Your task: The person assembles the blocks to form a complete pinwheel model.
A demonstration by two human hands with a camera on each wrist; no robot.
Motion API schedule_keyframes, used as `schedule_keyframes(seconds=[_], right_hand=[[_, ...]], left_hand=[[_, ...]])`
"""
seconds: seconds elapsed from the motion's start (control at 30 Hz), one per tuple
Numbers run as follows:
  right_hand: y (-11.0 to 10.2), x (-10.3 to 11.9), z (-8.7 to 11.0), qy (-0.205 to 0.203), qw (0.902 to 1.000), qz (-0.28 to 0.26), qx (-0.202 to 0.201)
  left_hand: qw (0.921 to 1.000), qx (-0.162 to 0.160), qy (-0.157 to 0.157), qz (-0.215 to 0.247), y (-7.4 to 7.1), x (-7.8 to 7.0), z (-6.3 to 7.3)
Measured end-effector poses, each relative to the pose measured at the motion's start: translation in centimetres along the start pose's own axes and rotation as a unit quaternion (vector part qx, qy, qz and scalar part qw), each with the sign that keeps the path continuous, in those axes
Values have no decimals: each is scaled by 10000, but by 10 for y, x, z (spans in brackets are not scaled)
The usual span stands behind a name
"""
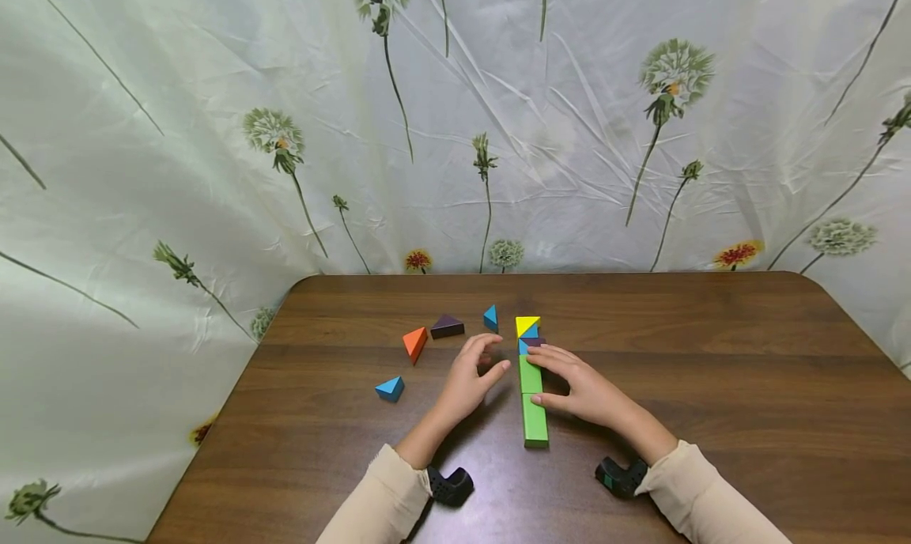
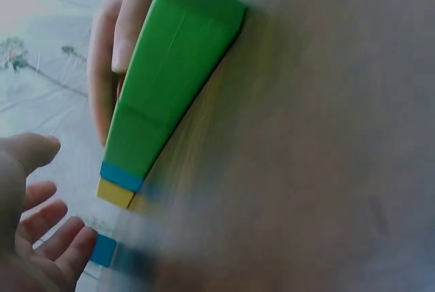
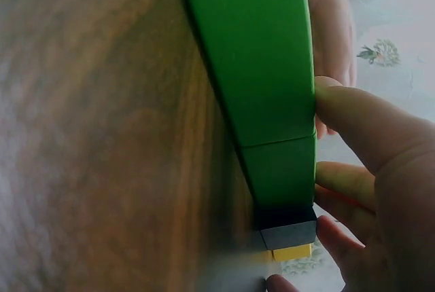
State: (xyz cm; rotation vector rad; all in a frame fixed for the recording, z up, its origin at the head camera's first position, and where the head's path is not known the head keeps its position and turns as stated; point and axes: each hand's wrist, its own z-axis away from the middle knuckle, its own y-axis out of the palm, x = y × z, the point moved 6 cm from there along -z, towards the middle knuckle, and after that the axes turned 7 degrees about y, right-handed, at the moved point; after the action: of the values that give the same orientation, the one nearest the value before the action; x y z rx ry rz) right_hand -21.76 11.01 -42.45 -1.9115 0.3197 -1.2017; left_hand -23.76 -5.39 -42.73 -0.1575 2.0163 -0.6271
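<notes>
A person's right hand (image 1: 587, 392) is resting extended fingers on two green rectangular blocks (image 1: 535, 427), probably painted wood, aligned on a brown wood-grain table (image 1: 712, 362); the left hand (image 1: 466, 382) is hovering empty. Likely light, rigid, smooth, the blocks are favouring pinches across their long sides.

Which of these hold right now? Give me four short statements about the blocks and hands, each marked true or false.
1. Two green rectangular blocks lie end to end. True.
2. The left hand grips a green block. False: it holds nothing; the right hand touches the green blocks.
3. The yellow triangular block lies beyond the green blocks, seen from the person. True.
4. The orange triangular block lies right of the green blocks. False: it lies left of them.
</notes>
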Motion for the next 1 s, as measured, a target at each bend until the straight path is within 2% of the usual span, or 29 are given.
schedule_keyframes(seconds=[0.17, 0.3, 0.67, 1.0], right_hand=[[0, 1, 0, 14, 10000, -19, 17], [0, 1, 1, 83, 9999, -23, 55], [0, -1, 0, 78, 10000, -25, 17], [-1, 0, 0, 111, 9999, -82, 68]], left_hand=[[9978, -322, -461, -337, -3, 14, -13], [9952, -579, -651, -441, -4, 23, -21], [9906, -991, -898, -285, -3, 46, -40], [9857, -1253, -907, -674, -4, 47, -46]])
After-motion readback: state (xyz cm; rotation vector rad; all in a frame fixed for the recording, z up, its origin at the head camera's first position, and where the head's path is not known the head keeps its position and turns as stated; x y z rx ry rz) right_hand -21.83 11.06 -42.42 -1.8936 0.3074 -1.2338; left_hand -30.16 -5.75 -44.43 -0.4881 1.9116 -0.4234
